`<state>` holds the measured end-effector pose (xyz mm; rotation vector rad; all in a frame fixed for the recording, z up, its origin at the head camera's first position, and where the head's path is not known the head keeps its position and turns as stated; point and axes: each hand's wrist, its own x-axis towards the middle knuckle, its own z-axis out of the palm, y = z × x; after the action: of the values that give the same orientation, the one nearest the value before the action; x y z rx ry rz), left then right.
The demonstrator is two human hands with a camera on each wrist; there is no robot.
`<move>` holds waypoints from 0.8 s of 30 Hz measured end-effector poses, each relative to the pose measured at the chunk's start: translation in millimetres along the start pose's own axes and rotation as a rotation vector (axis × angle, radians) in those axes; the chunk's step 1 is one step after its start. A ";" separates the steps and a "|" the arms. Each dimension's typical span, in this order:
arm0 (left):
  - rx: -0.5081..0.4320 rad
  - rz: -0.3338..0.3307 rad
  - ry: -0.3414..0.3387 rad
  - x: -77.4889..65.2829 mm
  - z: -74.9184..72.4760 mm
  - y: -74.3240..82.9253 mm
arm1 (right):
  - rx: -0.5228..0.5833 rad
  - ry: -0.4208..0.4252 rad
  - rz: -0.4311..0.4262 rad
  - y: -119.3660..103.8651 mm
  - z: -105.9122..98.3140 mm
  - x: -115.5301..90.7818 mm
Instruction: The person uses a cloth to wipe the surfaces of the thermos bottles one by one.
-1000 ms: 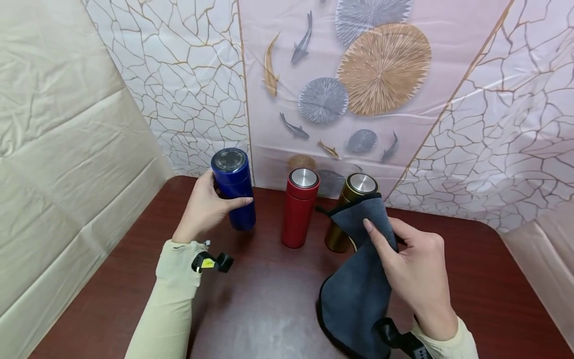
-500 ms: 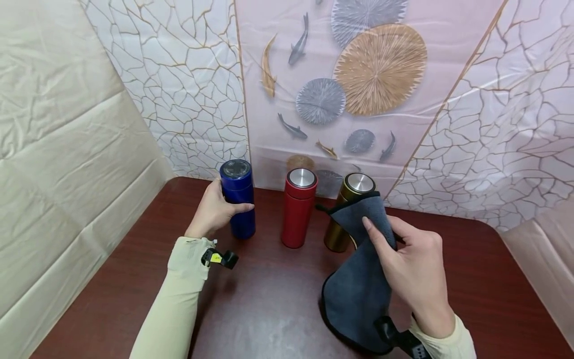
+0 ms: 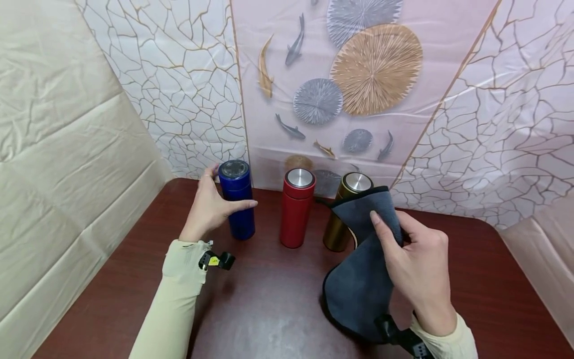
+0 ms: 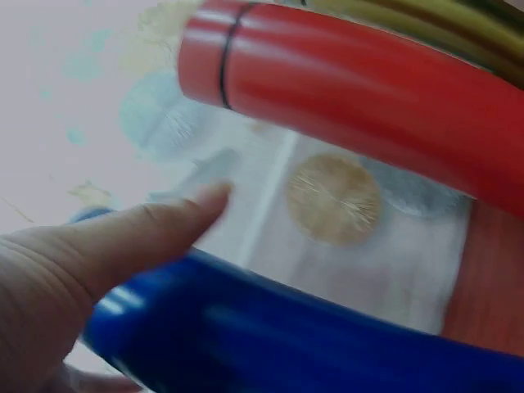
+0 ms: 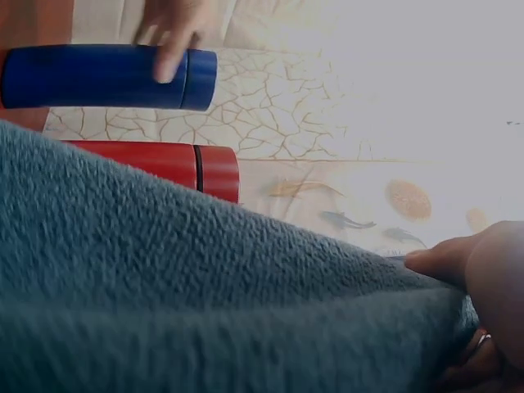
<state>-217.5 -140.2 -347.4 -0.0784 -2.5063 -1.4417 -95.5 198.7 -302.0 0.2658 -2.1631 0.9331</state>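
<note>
A blue thermos bottle (image 3: 242, 214) stands upright on the dark red-brown table at the left. Around its near side is my left hand (image 3: 207, 209), with thumb and fingers spread apart; in the left wrist view the thumb (image 4: 155, 229) looks lifted off the blue bottle (image 4: 270, 327). My right hand (image 3: 421, 269) pinches the upper edge of a grey-blue cloth (image 3: 363, 284) with dark edging, between thumb and fingers. The cloth hangs down to the table and partly hides a gold thermos bottle (image 3: 336, 232). Between the blue and gold bottles a red thermos bottle (image 3: 296, 219) stands upright.
A patterned sheet (image 3: 318, 99) with printed fish and leaf discs hangs behind the bottles. On the left a cream fabric wall (image 3: 80, 149) borders the table (image 3: 264, 299). Each wrist carries a small black camera.
The blue bottle has come down from a slight tilt to stand on the table, and my left fingers have spread off it. The cloth's top edge has shifted slightly right.
</note>
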 end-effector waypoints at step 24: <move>-0.253 0.227 -0.144 -39.6 107.1 25.8 | 0.009 0.109 0.071 3.6 -1.9 1.8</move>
<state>-194.9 -32.2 -386.5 -0.5126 -2.3145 -1.6970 -97.4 202.8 -301.8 0.1395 -2.0800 0.9747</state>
